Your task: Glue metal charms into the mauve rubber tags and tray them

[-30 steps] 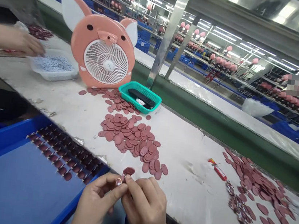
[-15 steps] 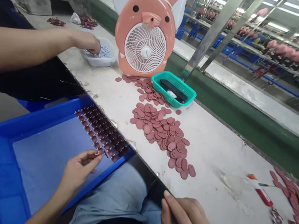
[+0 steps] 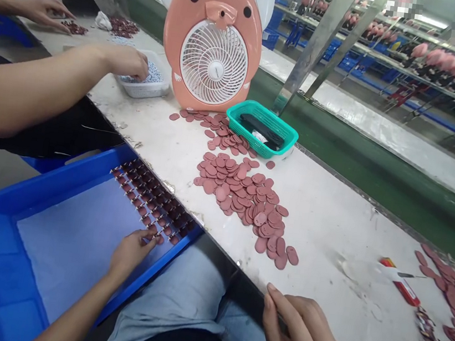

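My left hand [image 3: 130,253] rests over the near end of the rows of small dark red pieces [image 3: 152,197], which stand in a blue plastic tray [image 3: 60,196]. Its fingertips press on a piece at the row's end. My right hand [image 3: 298,336] lies at the table's front edge, fingers loosely curled, holding nothing I can see. Beyond it lies a pile of flat oval mauve pieces [image 3: 239,194], with a second, looser pile [image 3: 216,130] behind it.
A co-worker's arm [image 3: 55,80] reaches into a white tub of small beads [image 3: 143,78], and another hand [image 3: 41,9] lies further left. A pig-shaped pink fan [image 3: 213,43] and a teal basket [image 3: 261,127] stand behind the piles. Right: a red cutter [image 3: 401,283], more oval pieces [image 3: 450,292].
My hands have separated since the earliest view, when they held a piece together. The left went down to the tray rows, and the right moved right to the table edge. The view swung left.
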Tool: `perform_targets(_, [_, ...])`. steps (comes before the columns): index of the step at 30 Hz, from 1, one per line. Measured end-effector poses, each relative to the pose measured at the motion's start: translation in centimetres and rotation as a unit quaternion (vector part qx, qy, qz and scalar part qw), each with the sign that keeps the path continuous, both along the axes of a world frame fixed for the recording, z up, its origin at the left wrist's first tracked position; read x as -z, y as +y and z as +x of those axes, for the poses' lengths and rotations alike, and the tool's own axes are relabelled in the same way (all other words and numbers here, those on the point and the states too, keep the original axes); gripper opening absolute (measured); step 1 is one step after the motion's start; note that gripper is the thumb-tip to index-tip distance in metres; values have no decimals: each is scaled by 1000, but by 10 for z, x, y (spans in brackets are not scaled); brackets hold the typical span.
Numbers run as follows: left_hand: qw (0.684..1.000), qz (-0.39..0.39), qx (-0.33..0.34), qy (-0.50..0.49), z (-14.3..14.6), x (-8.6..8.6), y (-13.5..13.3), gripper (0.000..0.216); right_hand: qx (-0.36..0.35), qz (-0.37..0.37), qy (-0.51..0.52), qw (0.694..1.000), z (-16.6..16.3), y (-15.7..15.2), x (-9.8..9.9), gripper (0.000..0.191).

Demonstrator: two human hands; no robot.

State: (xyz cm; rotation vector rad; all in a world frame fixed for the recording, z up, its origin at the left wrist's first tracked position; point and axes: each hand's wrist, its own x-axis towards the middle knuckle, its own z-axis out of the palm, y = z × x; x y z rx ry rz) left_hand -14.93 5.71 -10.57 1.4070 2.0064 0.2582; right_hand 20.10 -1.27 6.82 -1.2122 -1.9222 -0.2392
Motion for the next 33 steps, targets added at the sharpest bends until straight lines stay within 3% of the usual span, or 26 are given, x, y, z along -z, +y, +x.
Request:
perform_targets(5, [1000,-7,-1,17,-1,4,4,32,12,-5,0,1000,3,2,0,24])
perform_targets(9, [999,28,-6,19,-2,-4,3,31,34,-9,-3,999,16,-1,-1,26])
perform_targets(12, [994,102,-32,37,4,-22,-2,38,134,-11,40,990,41,-7,1,20])
perform_targets(14, [981,184,-48,45,17,-40,-5,45,261,-20,142,955,64,-11,3,10])
perform_targets(16, [954,297,-24,34,41,-62,-4,36,359,-32,249,899,86,-10,7,27])
perform_targets(17, [918,395,21,19,57,-74,-2,26,384,-42,283,878,96,-8,9,40])
perform_targets(18, [882,462,94,-3,74,-86,1,19,396,-56,302,865,105,-5,11,55])
perform_targets(20, [812,537,226,-30,112,-108,9,28,399,-104,316,855,119,5,16,80])
perform_targets(22, [779,524,342,-47,143,-123,18,40,397,-155,325,844,128,16,22,92])
perform_targets(25, [769,452,447,-75,167,-132,26,50,384,-203,335,836,135,29,29,83])
perform_targets(29, [795,354,476,-127,160,-127,25,29,348,-225,359,836,136,37,26,54])
perform_targets(33, [804,338,441,-212,152,-125,15,36,281,-207,418,839,118,34,14,46])
